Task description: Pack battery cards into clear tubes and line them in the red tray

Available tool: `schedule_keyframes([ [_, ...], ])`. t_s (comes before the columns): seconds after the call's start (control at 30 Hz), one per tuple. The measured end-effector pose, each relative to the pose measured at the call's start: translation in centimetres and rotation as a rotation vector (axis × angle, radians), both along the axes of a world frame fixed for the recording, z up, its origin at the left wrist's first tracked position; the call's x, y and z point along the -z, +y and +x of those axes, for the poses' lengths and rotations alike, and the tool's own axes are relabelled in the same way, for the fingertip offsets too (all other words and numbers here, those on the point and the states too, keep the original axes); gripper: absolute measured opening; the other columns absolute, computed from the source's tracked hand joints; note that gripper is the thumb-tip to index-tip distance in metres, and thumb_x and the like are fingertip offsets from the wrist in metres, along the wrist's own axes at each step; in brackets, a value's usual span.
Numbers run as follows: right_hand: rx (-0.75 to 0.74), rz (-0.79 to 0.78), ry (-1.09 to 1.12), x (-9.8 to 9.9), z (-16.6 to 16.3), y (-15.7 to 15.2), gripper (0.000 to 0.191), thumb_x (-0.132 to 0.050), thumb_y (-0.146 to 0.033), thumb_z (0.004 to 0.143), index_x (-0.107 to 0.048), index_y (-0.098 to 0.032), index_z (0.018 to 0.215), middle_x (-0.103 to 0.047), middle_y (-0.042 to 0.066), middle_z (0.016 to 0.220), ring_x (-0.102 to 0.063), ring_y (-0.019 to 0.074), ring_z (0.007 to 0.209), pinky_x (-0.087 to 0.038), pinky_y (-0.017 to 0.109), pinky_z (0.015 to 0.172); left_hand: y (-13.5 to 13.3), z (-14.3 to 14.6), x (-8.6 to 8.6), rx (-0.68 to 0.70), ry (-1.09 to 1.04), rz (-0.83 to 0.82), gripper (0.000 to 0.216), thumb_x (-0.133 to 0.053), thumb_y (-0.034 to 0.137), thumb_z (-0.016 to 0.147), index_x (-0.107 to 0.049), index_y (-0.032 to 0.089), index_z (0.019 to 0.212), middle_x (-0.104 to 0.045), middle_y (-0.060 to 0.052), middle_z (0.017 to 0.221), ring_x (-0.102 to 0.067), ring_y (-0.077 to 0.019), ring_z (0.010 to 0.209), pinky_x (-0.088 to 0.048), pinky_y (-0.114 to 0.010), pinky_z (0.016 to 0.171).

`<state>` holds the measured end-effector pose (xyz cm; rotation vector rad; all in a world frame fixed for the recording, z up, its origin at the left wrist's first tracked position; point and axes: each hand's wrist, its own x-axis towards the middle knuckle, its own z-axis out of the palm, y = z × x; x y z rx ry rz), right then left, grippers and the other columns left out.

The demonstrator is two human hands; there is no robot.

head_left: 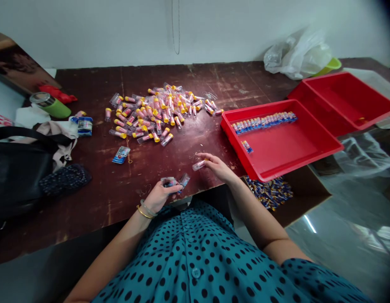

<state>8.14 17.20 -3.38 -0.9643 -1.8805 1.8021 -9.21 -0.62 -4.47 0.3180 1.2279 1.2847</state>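
Note:
My left hand (158, 195) is closed on several small clear-and-blue printed packets (184, 180), near the front edge of the table. My right hand (218, 168) pinches a small clear plastic tube (198, 165), whose cap end is mostly covered by the fingers. The two hands are a short way apart. Beyond them lies a loose pile of clear tubes (157, 110) with yellow caps and pink contents. To the left, a few blue printed packets (120, 155) lie on the table beside a small yellow ring (129, 160).
A red tray (283, 151) on the right holds a row of blue-wrapped tubes (264, 122) and one separate piece. Below it stands a cardboard box (303, 195) of similar pieces. Another red tray (349, 97) is behind. A black bag (21, 176) and green cup (57, 108) sit left.

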Motion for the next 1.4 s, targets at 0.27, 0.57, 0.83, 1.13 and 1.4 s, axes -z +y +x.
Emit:
schedule_keyframes([
  [0.27,-0.055,-0.178,0.272,-3.2,-0.7,-1.7,0.028,-0.075,-0.035,0.077,-0.059,-0.021,0.096,-0.066,0.002,0.100,-0.061,0.0119,0.084,-0.050,0.024,0.076,-0.5,-0.1,0.0,0.063,-0.037,-0.025,0.037,-0.090,0.028,0.052,-0.061,0.016,0.072,-0.062,0.004,0.065,-0.058,-0.0103,0.054,-0.041,-0.021,0.048],
  [0.57,-0.091,0.024,0.159,-4.0,-1.1,-3.0,0.034,-0.078,-0.037,0.073,-0.052,-0.022,0.089,-0.066,0.001,0.094,-0.063,0.0151,0.084,-0.053,0.032,0.081,-0.2,1.6,0.3,0.043,-0.028,0.005,0.036,-0.088,0.037,0.057,-0.064,0.016,0.074,-0.063,0.002,0.072,-0.059,-0.0111,0.061,-0.046,-0.022,0.056],
  [0.83,-0.122,0.075,0.072,-2.8,0.0,-4.6,0.022,-0.072,-0.038,0.079,-0.062,-0.019,0.086,-0.068,0.004,0.099,-0.064,0.0155,0.082,-0.054,0.031,0.077,-0.1,2.7,-0.1,0.140,-0.237,0.085,0.037,-0.079,0.045,0.071,-0.067,0.016,0.090,-0.067,-0.004,0.077,-0.063,-0.0155,0.070,-0.048,-0.024,0.059],
  [1.13,-0.010,0.075,0.078,-1.3,0.4,-8.3,0.027,-0.075,-0.041,0.078,-0.066,-0.024,0.097,-0.067,0.005,0.111,-0.063,0.0216,0.103,-0.054,0.036,0.088,0.1,3.0,-1.2,0.038,-0.253,0.115,0.033,-0.085,0.039,0.065,-0.072,0.017,0.086,-0.069,0.000,0.075,-0.063,-0.0145,0.068,-0.050,-0.025,0.063],
  [1.4,-0.038,0.265,0.069,-1.6,0.5,-7.8,0.018,-0.072,-0.040,0.081,-0.068,-0.024,0.089,-0.069,0.005,0.107,-0.063,0.0208,0.101,-0.047,0.040,0.096,0.1,3.1,-0.9,0.040,-0.243,0.129,0.031,-0.083,0.038,0.067,-0.072,0.017,0.087,-0.069,0.000,0.075,-0.063,-0.0140,0.067,-0.051,-0.025,0.064],
])
